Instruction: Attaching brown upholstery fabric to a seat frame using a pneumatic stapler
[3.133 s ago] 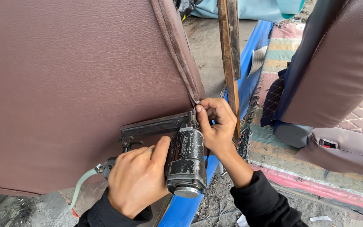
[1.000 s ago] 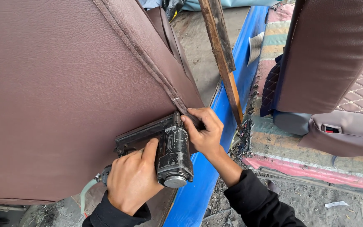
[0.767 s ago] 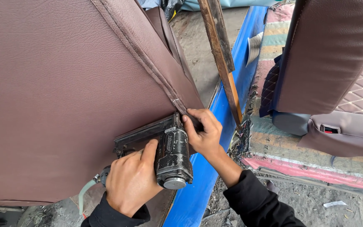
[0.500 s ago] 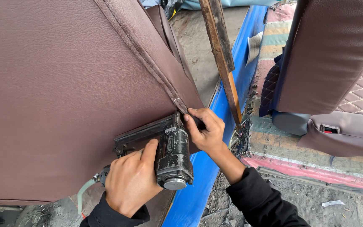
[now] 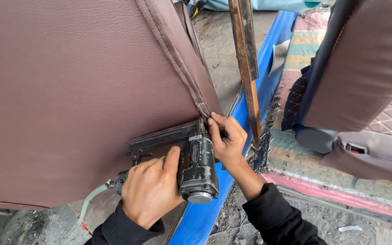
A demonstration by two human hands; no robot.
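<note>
A large brown leatherette-covered panel (image 5: 69, 90) fills the left of the head view, with a stitched seam (image 5: 178, 59) running down to its lower right corner. My left hand (image 5: 148, 188) grips a black pneumatic staple gun (image 5: 196, 165), its nose pressed against the panel's lower edge at that corner. My right hand (image 5: 225, 138) pinches the cover's edge right beside the gun's nose, fingertips on the material near a small metal staple. A pale air hose (image 5: 89, 202) trails from the gun's handle to the lower left.
A blue board (image 5: 259, 95) runs diagonally under the panel. A rusty wooden strip (image 5: 248, 59) stands upright just right of my right hand. Brown and quilted upholstered seat pieces (image 5: 368, 86) lie at the right on a striped mat. Gritty ground (image 5: 323, 222) lies below.
My hands and the staple gun stay at the same corner across the last second. Compared with three seconds ago, the view has shifted and the seam sits further left.
</note>
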